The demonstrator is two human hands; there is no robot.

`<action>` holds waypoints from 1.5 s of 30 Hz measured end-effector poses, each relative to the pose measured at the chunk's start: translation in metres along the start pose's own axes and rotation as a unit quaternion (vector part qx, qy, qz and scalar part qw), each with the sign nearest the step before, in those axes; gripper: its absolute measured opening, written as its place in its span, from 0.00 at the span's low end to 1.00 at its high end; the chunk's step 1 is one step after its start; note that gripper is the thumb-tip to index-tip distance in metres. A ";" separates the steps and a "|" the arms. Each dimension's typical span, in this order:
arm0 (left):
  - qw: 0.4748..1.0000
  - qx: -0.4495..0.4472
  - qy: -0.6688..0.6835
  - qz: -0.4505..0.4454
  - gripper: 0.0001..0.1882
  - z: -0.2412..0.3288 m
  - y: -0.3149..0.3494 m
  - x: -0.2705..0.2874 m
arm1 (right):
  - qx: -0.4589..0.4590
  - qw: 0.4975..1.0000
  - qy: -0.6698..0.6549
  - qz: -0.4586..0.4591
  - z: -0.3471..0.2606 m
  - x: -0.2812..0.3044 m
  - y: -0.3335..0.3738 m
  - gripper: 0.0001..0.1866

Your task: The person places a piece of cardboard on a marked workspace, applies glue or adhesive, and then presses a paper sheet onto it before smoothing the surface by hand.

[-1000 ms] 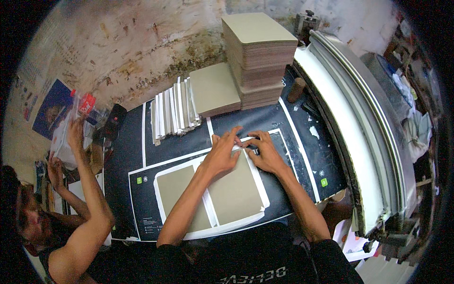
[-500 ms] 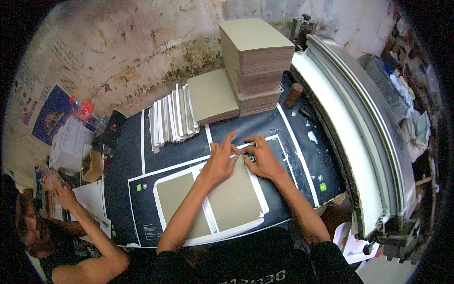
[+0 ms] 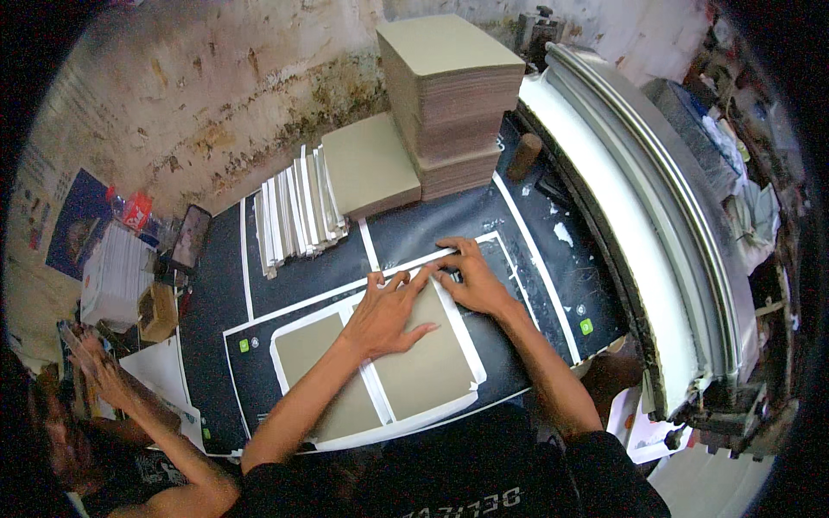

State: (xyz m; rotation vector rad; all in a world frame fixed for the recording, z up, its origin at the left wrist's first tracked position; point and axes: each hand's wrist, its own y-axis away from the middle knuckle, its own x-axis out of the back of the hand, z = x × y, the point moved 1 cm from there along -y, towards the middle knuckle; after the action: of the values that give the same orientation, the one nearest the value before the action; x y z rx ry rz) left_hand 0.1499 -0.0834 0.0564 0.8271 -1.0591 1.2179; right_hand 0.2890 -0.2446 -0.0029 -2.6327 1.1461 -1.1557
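Two grey-brown boards [image 3: 436,363] lie side by side on a white sheet, whose white border [image 3: 466,345] is folded over around them, with a white strip between the boards. My left hand [image 3: 384,315] rests palm down over the far edge, fingers spread and thumb out, holding nothing. At the far right corner my right hand [image 3: 468,278] has its fingers bent, thumb and forefinger closed at the white paper edge. Its fingertips partly hide that corner.
Behind lie a tall stack of grey boards [image 3: 449,95], a lower stack [image 3: 371,164] and a row of white-edged strips [image 3: 298,207]. A curved metal-and-white machine [image 3: 639,224] borders the right. At left, another person's hand [image 3: 99,367] is near a wooden box [image 3: 158,312] and a paper stack [image 3: 117,272].
My left hand has moved left from the corner, its fingers spreading flat along the far edge. My right hand stays at the corner. The view has shifted slightly.
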 end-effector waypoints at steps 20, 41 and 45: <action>0.989 0.021 0.133 0.067 0.41 -0.029 -0.044 -0.006 | -0.037 0.999 0.013 0.008 -0.016 0.002 0.007 0.10; 0.983 0.024 0.162 0.086 0.33 -0.031 -0.022 -0.018 | -0.034 0.998 0.007 0.054 -0.011 -0.007 0.005 0.09; 0.998 -0.047 -0.016 0.034 0.34 -0.025 -0.020 -0.010 | -0.044 0.998 0.010 0.049 -0.014 -0.006 0.007 0.08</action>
State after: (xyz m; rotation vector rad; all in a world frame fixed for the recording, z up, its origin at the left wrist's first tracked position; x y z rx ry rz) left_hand 0.1737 -0.0673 0.0400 0.7441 -1.1703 1.2057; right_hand 0.2727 -0.2421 0.0010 -2.5993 1.3445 -1.1419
